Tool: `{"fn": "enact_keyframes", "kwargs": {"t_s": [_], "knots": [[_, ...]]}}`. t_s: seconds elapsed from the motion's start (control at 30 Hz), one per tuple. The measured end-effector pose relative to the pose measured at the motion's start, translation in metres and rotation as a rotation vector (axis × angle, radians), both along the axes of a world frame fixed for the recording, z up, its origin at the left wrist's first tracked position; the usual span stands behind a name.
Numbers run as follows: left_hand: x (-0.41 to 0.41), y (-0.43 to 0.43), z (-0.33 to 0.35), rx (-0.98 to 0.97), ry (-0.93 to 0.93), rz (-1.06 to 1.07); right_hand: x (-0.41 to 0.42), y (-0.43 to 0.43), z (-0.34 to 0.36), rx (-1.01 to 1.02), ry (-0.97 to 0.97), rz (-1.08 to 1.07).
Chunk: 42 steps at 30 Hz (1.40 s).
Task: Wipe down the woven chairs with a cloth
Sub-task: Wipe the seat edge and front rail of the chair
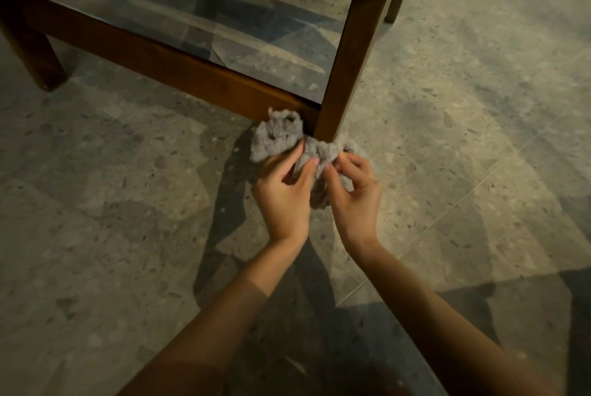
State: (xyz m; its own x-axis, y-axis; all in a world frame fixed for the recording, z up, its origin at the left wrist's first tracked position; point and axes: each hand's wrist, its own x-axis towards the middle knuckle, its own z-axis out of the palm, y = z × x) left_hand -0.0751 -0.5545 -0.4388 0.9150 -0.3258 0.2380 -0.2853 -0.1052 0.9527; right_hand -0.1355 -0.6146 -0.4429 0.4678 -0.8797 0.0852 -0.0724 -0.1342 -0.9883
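Head camera, looking down: a crumpled grey cloth (281, 140) is bunched around the foot of a dark wooden chair leg (348, 69), low by the speckled stone floor (463, 146), where a wooden rail (166, 60) joins that leg. Both arms reach forward; the left hand (283, 194) pinches the cloth's left side with curled fingers and thumb. Just beside it, the right hand (356, 195) pinches the cloth's right side below the leg, while a second chair leg (30, 44) stands at the far left.
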Motion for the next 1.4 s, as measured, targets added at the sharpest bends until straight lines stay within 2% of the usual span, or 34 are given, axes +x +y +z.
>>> {"fn": "enact_keyframes", "kwargs": {"t_s": [0.1,0.2,0.47,0.63,0.73,1.0,1.13,1.27,1.4], "knots": [[-0.002,0.006,-0.014,0.047,0.194,-0.036,-0.005,0.004,-0.017,0.027,0.058,0.039],[0.003,0.013,-0.028,0.095,0.274,-0.08,-0.009,0.007,-0.029,0.046,0.109,0.069],[0.004,0.016,-0.034,0.161,0.295,-0.135,-0.007,0.012,-0.041,0.027,0.198,0.118],[0.008,0.003,-0.008,0.073,0.32,-0.136,-0.001,0.004,0.001,0.046,-0.003,0.042],[0.006,-0.005,0.003,-0.031,0.404,-0.103,0.005,-0.004,0.025,-0.019,-0.1,0.033],[0.007,-0.005,0.002,-0.078,0.413,-0.146,0.003,-0.007,0.008,-0.08,-0.031,0.188],[0.008,0.004,-0.015,0.003,0.401,-0.18,-0.004,-0.004,-0.01,-0.061,0.072,0.293],[0.007,0.016,-0.036,0.144,0.42,-0.199,-0.013,0.003,-0.032,0.054,0.141,0.4],[0.007,0.017,-0.034,0.168,0.419,-0.18,-0.012,0.006,-0.033,0.07,0.129,0.348]]}}
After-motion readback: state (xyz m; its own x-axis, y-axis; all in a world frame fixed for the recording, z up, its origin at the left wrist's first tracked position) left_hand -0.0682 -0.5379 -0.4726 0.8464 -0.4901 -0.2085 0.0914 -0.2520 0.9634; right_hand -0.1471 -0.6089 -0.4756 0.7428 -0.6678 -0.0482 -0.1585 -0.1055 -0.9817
